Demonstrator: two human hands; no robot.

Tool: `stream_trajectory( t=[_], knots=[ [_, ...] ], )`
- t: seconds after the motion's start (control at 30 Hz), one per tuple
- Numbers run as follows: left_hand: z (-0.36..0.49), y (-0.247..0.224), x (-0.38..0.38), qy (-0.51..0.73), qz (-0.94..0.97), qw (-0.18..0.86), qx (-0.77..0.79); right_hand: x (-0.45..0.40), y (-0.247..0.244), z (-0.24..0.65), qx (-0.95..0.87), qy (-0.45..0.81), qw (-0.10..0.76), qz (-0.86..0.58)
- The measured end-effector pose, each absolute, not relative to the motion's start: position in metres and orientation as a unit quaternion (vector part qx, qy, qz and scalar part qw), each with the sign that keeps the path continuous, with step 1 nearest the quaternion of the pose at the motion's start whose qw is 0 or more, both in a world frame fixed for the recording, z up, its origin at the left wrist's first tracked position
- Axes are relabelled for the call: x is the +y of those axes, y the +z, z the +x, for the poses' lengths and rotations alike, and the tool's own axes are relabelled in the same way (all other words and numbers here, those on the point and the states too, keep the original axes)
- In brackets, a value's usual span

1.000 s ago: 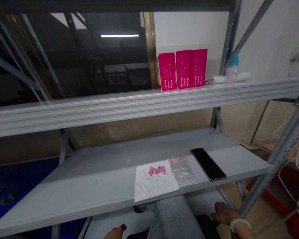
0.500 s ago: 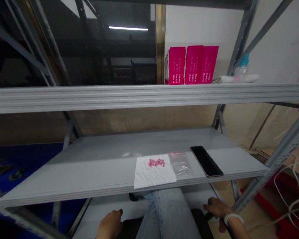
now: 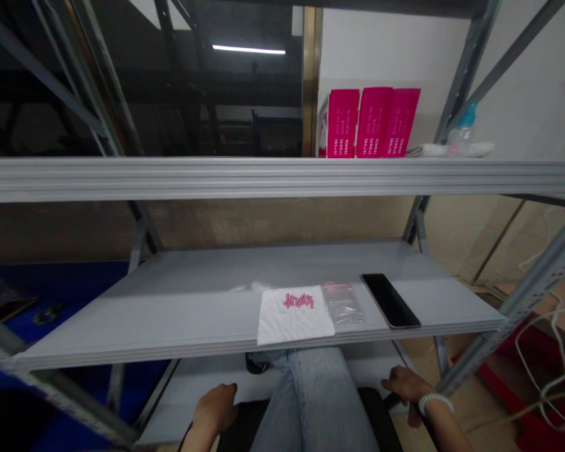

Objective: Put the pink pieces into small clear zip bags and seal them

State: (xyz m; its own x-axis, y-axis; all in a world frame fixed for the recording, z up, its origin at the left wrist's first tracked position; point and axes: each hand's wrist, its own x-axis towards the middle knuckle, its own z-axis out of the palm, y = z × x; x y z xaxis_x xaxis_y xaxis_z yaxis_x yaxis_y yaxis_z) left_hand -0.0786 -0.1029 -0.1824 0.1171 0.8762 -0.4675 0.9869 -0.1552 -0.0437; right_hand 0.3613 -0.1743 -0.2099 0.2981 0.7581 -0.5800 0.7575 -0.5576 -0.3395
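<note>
My left hand [image 3: 216, 405] is low at the left of my legs, its fingers curled down beside a black seat [image 3: 240, 427]; what lies under the fingers is hidden. On the other side, my right hand [image 3: 407, 388], with a white coiled band [image 3: 434, 400] at the wrist, has its fingers bent round a dark part of the seat. Both hands stay below the shelf and away from the things on it. There, small pink beads [image 3: 298, 301] lie clustered on a white cloth [image 3: 294, 328]. A clear zip bag [image 3: 343, 306] adjoins the cloth, and a black phone [image 3: 390, 301] lies farther right.
An upper shelf [image 3: 263, 179] runs across in front, bearing pink boxes [image 3: 374, 122] and a blue-topped bottle [image 3: 462, 130]. Grey metal posts [image 3: 522, 307] frame the sides. White cables [image 3: 546, 370] hang at the right; my jeans [image 3: 320, 402] are under the lower shelf [image 3: 136, 320].
The view has shifted slightly, so the shelves and items appear a little higher. My left hand appears slightly up and to the right; my right hand keeps nearly the same pose.
</note>
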Motion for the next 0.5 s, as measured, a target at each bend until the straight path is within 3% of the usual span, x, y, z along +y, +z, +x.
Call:
stream_trajectory(
  t=[0.3, 0.5],
  knots=[
    [-0.077, -0.175, -0.102, -0.182, 0.733, 0.163, 0.635, -0.172, -0.207, 0.357, -0.473, 0.337, 0.023, -0.814],
    [-0.056, -0.142, -0.137, -0.097, 0.760, 0.206, 0.609, -0.199, -0.187, 0.366, -0.499, 0.229, 0.116, -0.827]
  ],
)
